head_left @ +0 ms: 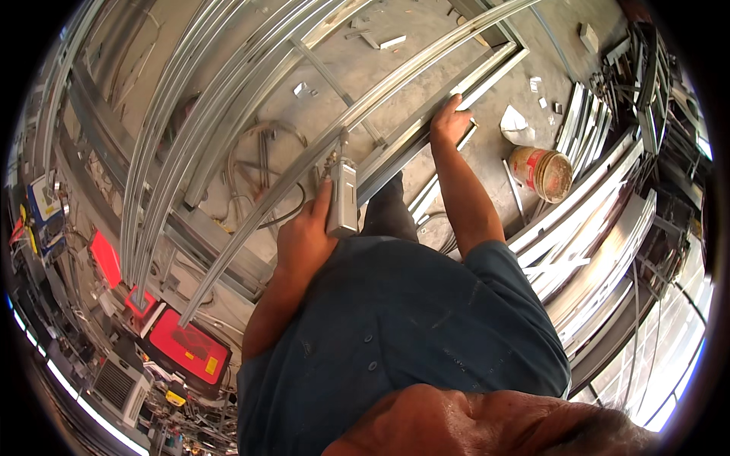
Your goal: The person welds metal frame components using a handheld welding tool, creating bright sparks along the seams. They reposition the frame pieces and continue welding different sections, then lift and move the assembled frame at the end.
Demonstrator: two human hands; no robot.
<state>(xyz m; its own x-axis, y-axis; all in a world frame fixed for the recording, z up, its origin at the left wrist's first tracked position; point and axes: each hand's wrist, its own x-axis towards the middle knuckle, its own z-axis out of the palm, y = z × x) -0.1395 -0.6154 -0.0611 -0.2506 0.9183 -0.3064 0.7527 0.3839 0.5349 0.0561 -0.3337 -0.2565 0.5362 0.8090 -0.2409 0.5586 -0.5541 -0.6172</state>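
My left hand (302, 237) is against the side of a grey boxy tool (344, 199) with metal fittings at its top, close in front of my body. Its index finger runs up along the tool, and the other fingers are mostly hidden, apparently closed round it. A long curved-looking metal rail (395, 90) passes just beyond the tool's tip. Farther right, my right hand (450, 125) grips a metal rail (414, 144) of the frame, its fingers bent over the edge. The underside of that grip is hidden.
Several long metal profiles (220, 83) cross the left side. A hose (285, 216) curls below them. A dirty round bucket (541, 173) lies at the right beside stacked metal strips (601, 228). Red-topped equipment (190, 346) stands at the lower left. Scraps (391, 42) litter the floor.
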